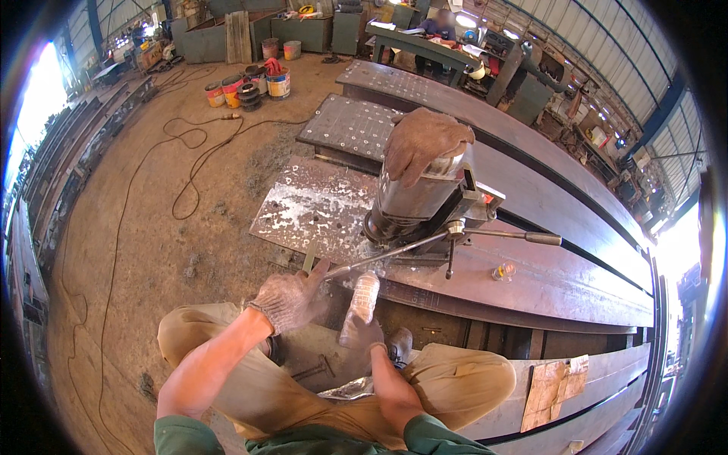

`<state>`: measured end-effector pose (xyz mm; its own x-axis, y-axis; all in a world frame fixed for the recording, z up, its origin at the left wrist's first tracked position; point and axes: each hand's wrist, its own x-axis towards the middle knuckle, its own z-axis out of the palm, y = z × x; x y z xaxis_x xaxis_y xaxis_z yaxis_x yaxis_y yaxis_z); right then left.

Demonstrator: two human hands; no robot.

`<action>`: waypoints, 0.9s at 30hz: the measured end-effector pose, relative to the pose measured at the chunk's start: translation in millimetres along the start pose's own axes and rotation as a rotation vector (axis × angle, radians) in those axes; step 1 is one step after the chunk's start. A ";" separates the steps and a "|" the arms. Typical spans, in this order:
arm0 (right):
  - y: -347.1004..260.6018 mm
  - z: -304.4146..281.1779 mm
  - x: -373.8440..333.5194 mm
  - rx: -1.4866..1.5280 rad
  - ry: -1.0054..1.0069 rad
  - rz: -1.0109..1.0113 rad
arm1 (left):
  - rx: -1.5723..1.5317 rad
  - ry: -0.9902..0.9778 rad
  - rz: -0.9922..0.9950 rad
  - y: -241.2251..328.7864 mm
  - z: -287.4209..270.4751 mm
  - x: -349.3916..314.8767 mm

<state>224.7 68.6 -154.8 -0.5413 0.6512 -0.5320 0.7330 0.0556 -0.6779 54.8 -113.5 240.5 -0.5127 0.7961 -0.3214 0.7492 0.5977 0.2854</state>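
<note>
A drill (pixel 413 186) on an upright stand sits on the steel beam, with a brown work glove (pixel 428 140) draped over its top. Three-armed feed levers (pixel 504 235) spread from its hub. My left hand (pixel 292 299), in a grey knit glove, closes at the tip of the lever pointing towards me. Close by on the right, my right hand (pixel 365 334) is wrapped round the lower part of a clear plastic bottle (pixel 364 292) with whitish contents. The bottle leans with its upper end towards the drill's base. The drill bit is hidden from view.
Long steel beams (pixel 546 265) run to the right, some with drilled holes. A small clear jar (pixel 503 271) lies on one. Paint buckets (pixel 278 83) and a looping cable (pixel 186 144) are on the floor. Brown cardboard (pixel 553 387) rests near my right knee. A person (pixel 438 29) sits at a far table.
</note>
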 end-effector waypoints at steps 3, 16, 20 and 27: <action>-5.7 -1.4 -4.1 0.003 0.000 0.006 | 0.027 0.028 0.007 -6.2 8.9 0.6; -10.1 -6.0 -7.8 -0.070 -0.027 0.019 | 0.024 0.021 0.007 -5.8 7.9 -0.2; -3.7 -6.5 -2.9 -0.066 -0.001 -0.009 | 0.021 -0.008 0.006 -1.6 2.0 0.7; -4.6 -1.9 -2.3 -0.065 -0.011 -0.011 | 0.021 0.011 0.000 -2.6 3.5 -1.7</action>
<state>223.3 68.3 -149.5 -0.5535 0.6422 -0.5303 0.7522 0.1123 -0.6492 55.2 -116.8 237.1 -0.5166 0.7974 -0.3117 0.7580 0.5953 0.2666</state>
